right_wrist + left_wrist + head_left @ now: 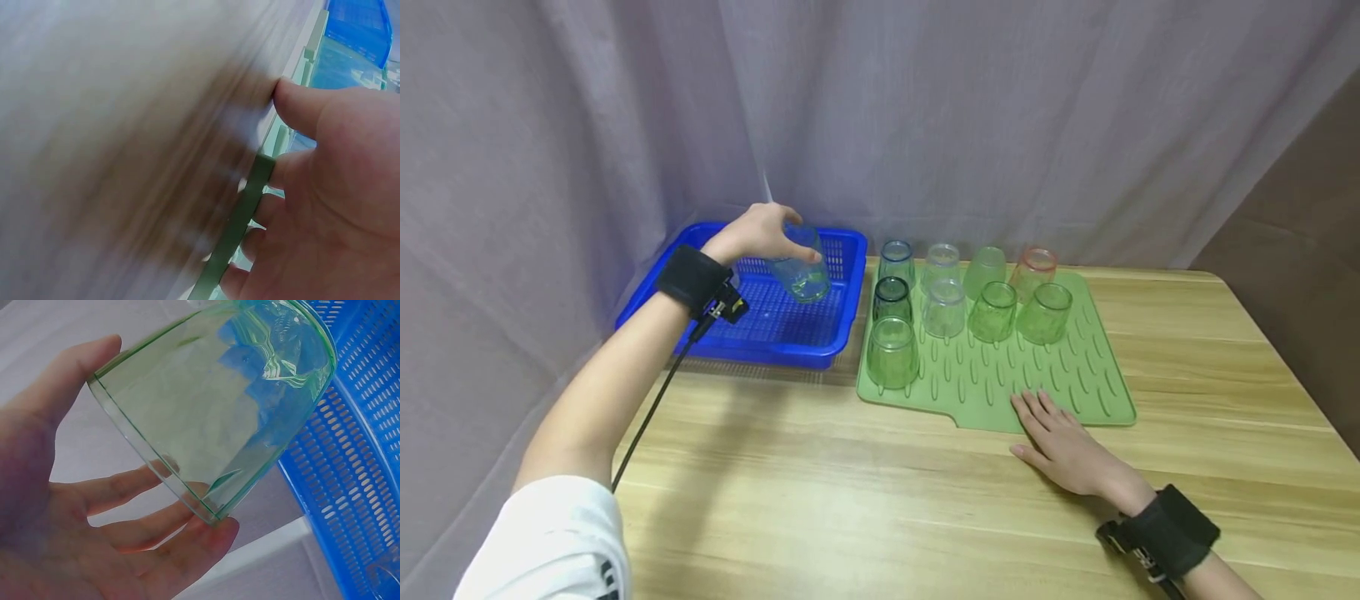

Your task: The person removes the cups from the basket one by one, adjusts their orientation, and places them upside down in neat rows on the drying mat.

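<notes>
My left hand [765, 232] grips a clear, green-tinted glass [805, 271] near its rim, thumb on one side and fingers on the other. It holds the glass tilted over the blue plastic basket [842, 333]. The left wrist view shows the glass [187, 406] between the thumb and fingertips, its thick base toward the basket [337, 469]. My right hand [1067, 450] lies flat, its fingertips on the front edge of the green drying mat [1000, 400] and its thumb on the table. In the right wrist view, the fingers [269, 209] extend over the mat's edge.
Several upside-down glasses stand in rows on the mat, among them a green glass [892, 354] at front left, a dark glass [892, 302] and a pink-rimmed glass [1036, 271]. A grey curtain [962, 125] hangs behind the wooden table [850, 500]. A cable [655, 408] trails from the left wrist.
</notes>
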`<state>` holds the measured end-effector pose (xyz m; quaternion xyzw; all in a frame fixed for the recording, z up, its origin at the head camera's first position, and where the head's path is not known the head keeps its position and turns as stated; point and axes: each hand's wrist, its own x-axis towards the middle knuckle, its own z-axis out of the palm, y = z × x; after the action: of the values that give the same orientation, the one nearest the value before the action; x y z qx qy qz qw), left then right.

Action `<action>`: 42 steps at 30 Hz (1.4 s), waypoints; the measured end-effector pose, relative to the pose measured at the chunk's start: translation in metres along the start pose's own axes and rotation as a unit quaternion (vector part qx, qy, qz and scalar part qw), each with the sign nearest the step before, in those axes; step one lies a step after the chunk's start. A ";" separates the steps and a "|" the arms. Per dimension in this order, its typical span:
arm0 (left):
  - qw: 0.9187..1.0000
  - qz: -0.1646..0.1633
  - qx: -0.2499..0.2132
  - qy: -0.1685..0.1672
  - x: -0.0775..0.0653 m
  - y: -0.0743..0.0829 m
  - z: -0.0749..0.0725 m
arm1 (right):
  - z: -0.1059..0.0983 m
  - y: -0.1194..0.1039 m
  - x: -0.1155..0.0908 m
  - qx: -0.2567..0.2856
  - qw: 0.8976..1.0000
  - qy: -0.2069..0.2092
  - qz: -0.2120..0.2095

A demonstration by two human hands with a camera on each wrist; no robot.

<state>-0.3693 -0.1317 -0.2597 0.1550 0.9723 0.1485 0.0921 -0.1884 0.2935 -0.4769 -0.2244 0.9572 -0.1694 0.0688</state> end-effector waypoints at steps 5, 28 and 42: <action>1.000 0.011 -0.004 0.016 -0.003 0.001 0.000 | 0.002 -0.001 -0.001 0.005 1.000 -0.004 -0.001; 0.995 0.023 -0.052 0.081 -0.006 0.014 0.007 | 0.003 -0.003 0.001 -0.005 1.000 -0.001 0.002; 0.993 0.029 -0.091 0.076 -0.004 0.019 0.018 | 0.004 -0.003 -0.001 -0.009 1.000 0.002 0.004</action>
<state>-0.3563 -0.1111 -0.2696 0.1625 0.9541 0.2503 0.0269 -0.1857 0.2900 -0.4798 -0.2212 0.9595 -0.1615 0.0653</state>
